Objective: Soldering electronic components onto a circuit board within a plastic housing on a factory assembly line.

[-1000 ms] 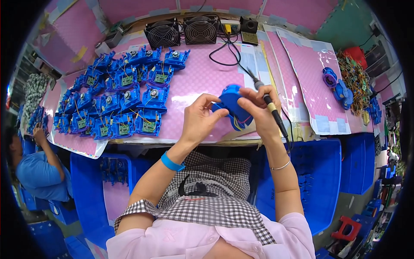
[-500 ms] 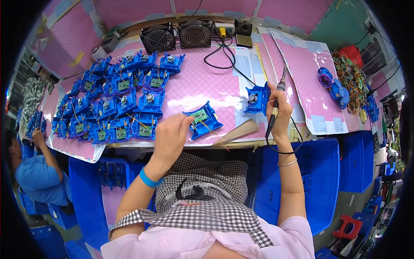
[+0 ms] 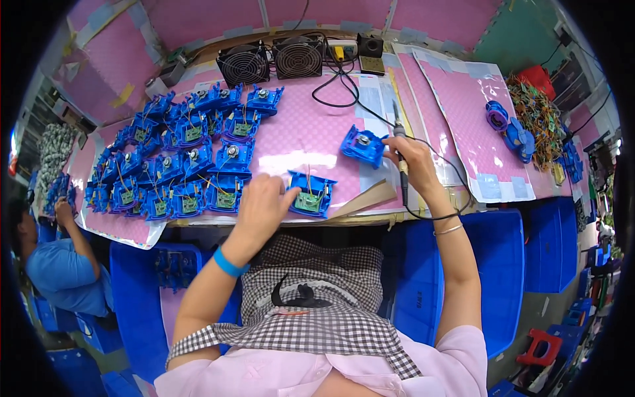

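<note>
Bench: a glossy pink-patterned worktop [image 3: 297, 126], taped at its edges, stretching toward the person from two black square fans [image 3: 299, 57] with round wire grilles.
Walls: flat pink panels [image 3: 205, 20] with taped seams behind the fans; a green panel [image 3: 529, 33] well to their right.
Under the bench: large smooth blue plastic bins [image 3: 496, 284], nearer the person than the fans.
Rows: moulded blue plastic housings [image 3: 169, 167] with thin wires, crowded left of and nearer than the fans.
Left hand [image 3: 263, 205]: nearer than the fans, fingers bent, thumb at the edge of a blue plastic housing with a green circuit board [image 3: 309, 202]; cannot tell whether they pinch it.
Right hand [image 3: 415, 162]: nearer and right of the fans, fingers closed round a slim black soldering iron [image 3: 404, 183], fingertips at a blue plastic housing with a silvery round part [image 3: 362, 153].
Hard to see: left fingertips, hidden; multicoloured wires [image 3: 542, 126], far right of the fans, too tangled to separate.
</note>
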